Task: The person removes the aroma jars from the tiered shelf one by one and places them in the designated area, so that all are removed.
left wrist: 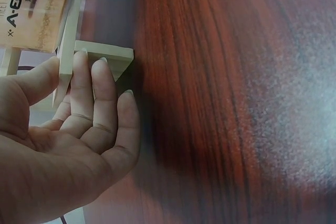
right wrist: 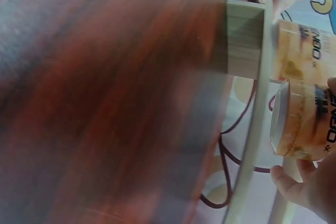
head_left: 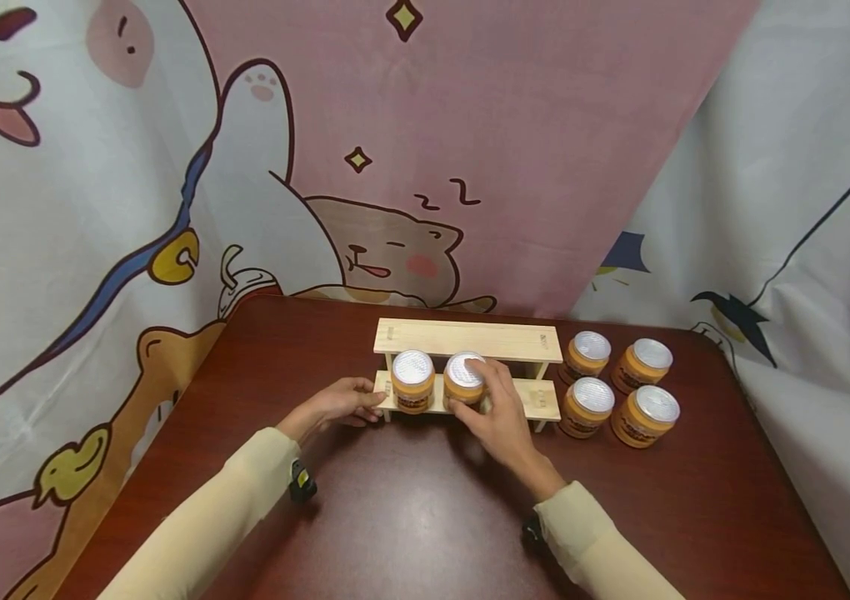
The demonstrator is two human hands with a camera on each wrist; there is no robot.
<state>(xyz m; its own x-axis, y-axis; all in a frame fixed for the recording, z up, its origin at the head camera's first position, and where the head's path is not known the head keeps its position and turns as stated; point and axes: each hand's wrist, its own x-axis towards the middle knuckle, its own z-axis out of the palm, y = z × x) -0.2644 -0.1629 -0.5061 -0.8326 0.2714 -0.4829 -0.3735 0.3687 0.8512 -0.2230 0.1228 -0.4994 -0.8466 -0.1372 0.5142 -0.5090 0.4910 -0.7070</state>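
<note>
My left hand (head_left: 338, 402) pinches the left end of the lower board of a two-step wooden display rack (head_left: 537, 400), thumb above and fingers beneath. Beside it on that board stands an orange jar (head_left: 412, 385) with a silvery-white lid. With my right hand (head_left: 500, 417) I grip a second jar (head_left: 461, 385) of the same kind, to the right of the first. In the right wrist view the held jar (right wrist: 304, 124) is slightly tilted, its pale base showing close to the board. Its far side is hidden behind my fingers.
Several matching jars (head_left: 588, 408) stand in a cluster right of the rack on the dark red wooden table (head_left: 410, 500). The rack's upper board (head_left: 466, 337) lies behind the two jars. A printed cartoon cloth (head_left: 530, 167) hangs behind the table and along its sides.
</note>
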